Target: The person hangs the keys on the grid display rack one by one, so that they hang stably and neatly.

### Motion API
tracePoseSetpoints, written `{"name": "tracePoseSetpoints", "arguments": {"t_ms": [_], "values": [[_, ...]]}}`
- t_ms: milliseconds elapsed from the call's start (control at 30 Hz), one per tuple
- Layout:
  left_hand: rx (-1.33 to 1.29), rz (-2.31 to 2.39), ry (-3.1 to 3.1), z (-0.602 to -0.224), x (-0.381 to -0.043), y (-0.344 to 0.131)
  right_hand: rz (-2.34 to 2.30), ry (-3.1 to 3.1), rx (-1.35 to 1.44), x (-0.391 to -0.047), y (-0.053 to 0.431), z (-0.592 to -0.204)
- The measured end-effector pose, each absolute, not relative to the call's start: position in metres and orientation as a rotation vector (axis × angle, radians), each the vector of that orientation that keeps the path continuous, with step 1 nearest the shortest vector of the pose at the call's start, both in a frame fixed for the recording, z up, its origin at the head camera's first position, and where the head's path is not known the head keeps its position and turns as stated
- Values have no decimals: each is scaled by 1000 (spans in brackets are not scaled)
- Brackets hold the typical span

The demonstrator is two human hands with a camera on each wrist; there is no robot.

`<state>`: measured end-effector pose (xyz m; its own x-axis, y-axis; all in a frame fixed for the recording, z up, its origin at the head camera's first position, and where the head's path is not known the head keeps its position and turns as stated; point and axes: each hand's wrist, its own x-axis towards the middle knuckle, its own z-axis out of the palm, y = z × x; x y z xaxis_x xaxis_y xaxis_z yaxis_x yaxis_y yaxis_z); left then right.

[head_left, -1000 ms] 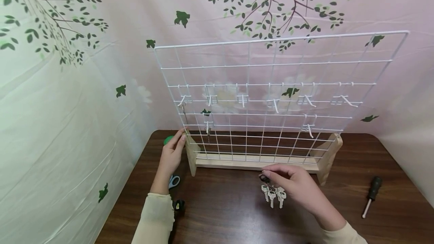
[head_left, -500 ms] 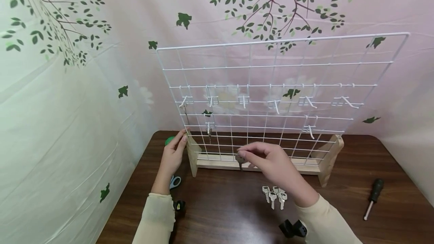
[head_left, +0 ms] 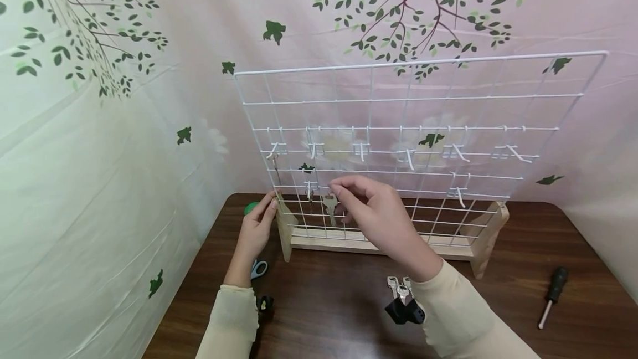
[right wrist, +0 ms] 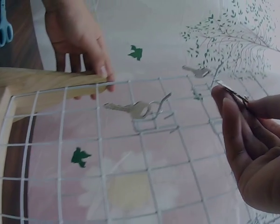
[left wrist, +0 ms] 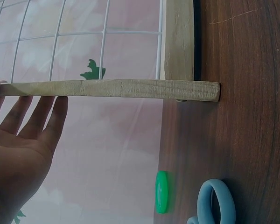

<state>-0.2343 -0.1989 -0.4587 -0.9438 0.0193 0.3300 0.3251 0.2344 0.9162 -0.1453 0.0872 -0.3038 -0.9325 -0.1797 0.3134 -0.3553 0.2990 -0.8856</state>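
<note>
The left hand [head_left: 255,231] holds the top of the left wooden upright [head_left: 284,229] of the stand, thumb on one side and fingers on the other. The right hand [head_left: 381,212] is narrowed to a pinch and holds a key [head_left: 330,206], which hangs blade downward in front of the wire grid [head_left: 421,63]. The pinched key is just right of the lower left hook [head_left: 308,186]; whether it touches the wire cannot be determined.

Status of work, as judged from the present layout: partly done, at an early stage. Two keys are in place. One hung key [head_left: 277,169] is on the leftmost hook of the upper row; a second hung key [right wrist: 139,109] is on the lower left hook. The other five upper hooks [head_left: 361,151] and the lower right hook [head_left: 459,195] bear no key. The key in the right hand is not yet hung.

Outstanding: loose keys [head_left: 399,287] lie on the near part of the table [head_left: 339,326], beside the right sleeve [head_left: 461,312]. Three can be made out; the exact number is uncertain, as the group is partly covered.

Also noted: a screwdriver [head_left: 554,292] at the right, scissors [head_left: 259,269] near the left forearm, and a green object [left wrist: 162,192] beyond the left upright.
</note>
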Motion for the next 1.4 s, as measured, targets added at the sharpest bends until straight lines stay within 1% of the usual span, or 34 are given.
{"name": "tracePoseSetpoints", "arguments": {"t_ms": [333, 567, 1133, 1400], "values": [[-305, -1760, -2271, -459, -234, -200, 1776, -2300, 520, -154, 68, -279], [-318, -1779, -2263, -459, -234, -200, 1847, -2223, 565, -163, 59, -273], [-316, -1761, -2272, -456, -233, -200, 1759, -2278, 543, -174, 51, -275], [-320, -1749, -2272, -456, -232, -199, 1493, -2266, 542, -178, 50, -283]]}}
